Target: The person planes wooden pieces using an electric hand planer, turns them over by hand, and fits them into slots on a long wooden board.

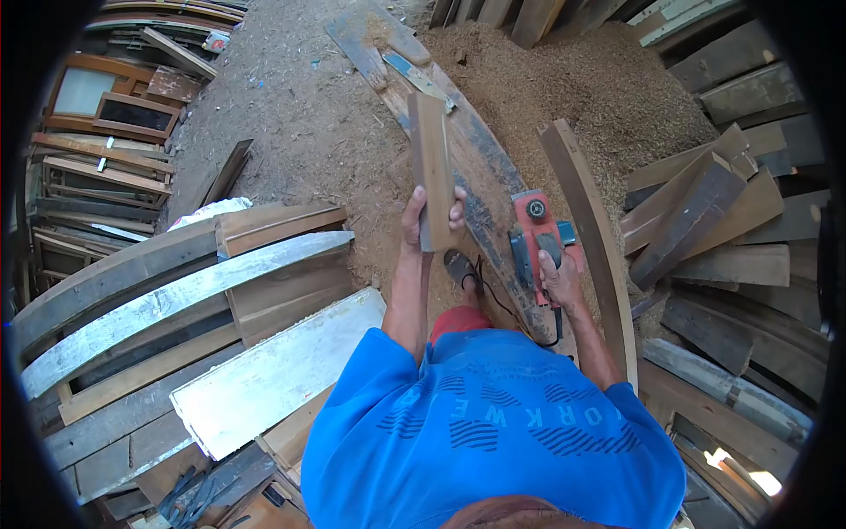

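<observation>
My left hand (417,216) is closed around the lower end of a short wooden board (431,159), its fingertips showing on the right edge. The board is raised, pointing away from me above the long plank bench (480,167). My right hand (561,275) grips the handle of a red electric planer (536,234), which rests on the bench. A dark cord runs from the planer's near end. Farther up the bench lies a hand saw (419,81) with a pale blade.
Right of the planer stands a long curved wooden plank (590,212). Sawdust (608,97) is heaped beyond it. Stacked boards (705,212) line the right side. A white panel (282,366) and more lumber lie at left. My sandalled foot (463,267) is beside the bench.
</observation>
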Demonstrator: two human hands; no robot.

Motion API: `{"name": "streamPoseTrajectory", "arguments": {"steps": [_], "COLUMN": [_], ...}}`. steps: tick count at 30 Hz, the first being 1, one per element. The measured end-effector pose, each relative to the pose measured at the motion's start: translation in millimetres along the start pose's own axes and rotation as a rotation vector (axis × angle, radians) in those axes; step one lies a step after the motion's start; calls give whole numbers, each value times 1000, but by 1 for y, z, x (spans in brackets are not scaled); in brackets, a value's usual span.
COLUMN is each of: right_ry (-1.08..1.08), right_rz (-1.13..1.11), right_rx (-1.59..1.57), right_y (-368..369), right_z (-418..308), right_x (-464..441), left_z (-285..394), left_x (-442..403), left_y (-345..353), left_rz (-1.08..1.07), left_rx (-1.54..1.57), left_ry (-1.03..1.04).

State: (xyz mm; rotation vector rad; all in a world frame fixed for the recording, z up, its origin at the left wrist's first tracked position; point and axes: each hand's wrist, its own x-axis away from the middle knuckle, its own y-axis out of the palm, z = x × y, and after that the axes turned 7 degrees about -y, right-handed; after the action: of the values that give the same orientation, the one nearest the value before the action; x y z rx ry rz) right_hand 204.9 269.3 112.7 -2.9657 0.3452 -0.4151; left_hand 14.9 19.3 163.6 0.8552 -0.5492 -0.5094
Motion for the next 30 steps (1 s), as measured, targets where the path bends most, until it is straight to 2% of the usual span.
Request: {"name": "streamPoseTrajectory", "arguments": {"steps": [2, 5, 8, 11, 14, 17, 23, 30], "right_ry": [18, 65, 69, 110, 172, 162, 155, 181], "right_rz": [-2, -14, -26, -31, -38, -19, -11, -31], "right_rx": [-9, -42, -31, 1, -49, -62, -45, -9], "right_y": [0, -1, -3, -2, 0, 2, 4, 6], "right_z": [-2, -5, -2, -3, -8, -4, -13, -15], "right_x": [-1, -1, 0, -2, 2, 0, 1, 3], "left_z": [7, 21, 33, 32, 21, 19, 15, 7], "left_x": [11, 7, -5, -5, -9, -8, -2, -1], "left_y": [44, 48, 20, -17, -3, 0, 6, 0], "left_rz": [-53, 41, 298, 166, 9, -126, -55, -13], "left_rx": [114, -129, -427, -299, -47, -27, -54, 102], "left_ry": [43, 121, 154, 106, 201, 174, 129, 132]}}
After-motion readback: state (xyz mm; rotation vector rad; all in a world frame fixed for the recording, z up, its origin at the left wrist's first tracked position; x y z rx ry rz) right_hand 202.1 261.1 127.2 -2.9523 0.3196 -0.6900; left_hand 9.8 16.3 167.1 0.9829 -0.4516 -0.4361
